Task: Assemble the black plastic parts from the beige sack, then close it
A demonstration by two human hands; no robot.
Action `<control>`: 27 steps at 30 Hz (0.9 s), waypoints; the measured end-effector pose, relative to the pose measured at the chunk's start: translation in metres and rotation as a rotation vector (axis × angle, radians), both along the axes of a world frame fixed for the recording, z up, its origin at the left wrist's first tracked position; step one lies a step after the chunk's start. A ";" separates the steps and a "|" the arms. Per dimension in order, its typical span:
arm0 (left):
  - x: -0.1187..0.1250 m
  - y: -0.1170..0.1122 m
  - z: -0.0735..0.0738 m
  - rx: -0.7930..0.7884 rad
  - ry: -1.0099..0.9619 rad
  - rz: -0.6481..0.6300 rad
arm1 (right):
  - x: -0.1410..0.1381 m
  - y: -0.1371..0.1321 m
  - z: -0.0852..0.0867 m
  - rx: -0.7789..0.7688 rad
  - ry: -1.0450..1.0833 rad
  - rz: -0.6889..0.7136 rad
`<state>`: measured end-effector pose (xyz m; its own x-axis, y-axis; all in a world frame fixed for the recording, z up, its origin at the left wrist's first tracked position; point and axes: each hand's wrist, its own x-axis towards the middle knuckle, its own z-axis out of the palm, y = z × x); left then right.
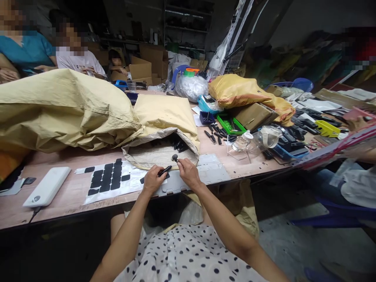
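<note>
I see the left hand pinching 1 slim black part at its near end, closed around it. The right hand pinches a small round-headed piece just right of that part's far tip, nearly touching it. In my judgement, keeping both wrists low over the white sheet steadies the alignment. The open sack lies just beyond.

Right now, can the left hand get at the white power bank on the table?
Probably yes. The power bank lies uncovered to the left of the left hand, with only bare table between, but the hand already holds a black part.
</note>
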<state>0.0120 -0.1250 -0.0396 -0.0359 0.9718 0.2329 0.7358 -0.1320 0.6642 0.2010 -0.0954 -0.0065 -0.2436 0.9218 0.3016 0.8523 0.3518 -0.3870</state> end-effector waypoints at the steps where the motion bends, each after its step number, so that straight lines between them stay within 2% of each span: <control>1: 0.000 0.000 -0.001 0.006 -0.008 0.001 | -0.001 -0.004 0.002 0.001 0.011 0.013; 9: -0.001 0.002 -0.004 0.058 -0.044 -0.014 | -0.007 -0.019 0.008 -0.048 -0.080 0.070; 14: 0.000 0.002 -0.003 0.046 -0.056 0.001 | -0.013 -0.021 0.014 -0.017 -0.055 0.086; 19: 0.000 0.001 0.001 0.027 -0.068 -0.012 | -0.017 -0.026 0.010 -0.061 -0.094 0.129; 22: 0.001 0.001 0.002 0.023 -0.063 -0.008 | -0.014 -0.018 0.007 -0.031 -0.075 0.084; 27: 0.004 0.002 0.001 0.014 -0.035 0.031 | -0.001 0.013 0.001 0.036 -0.151 0.033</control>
<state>0.0162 -0.1230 -0.0386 -0.0741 0.9669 0.2442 0.7158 -0.1189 0.6881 0.2003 -0.0820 -0.0050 -0.3190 0.9017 0.2920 0.8875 0.3923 -0.2419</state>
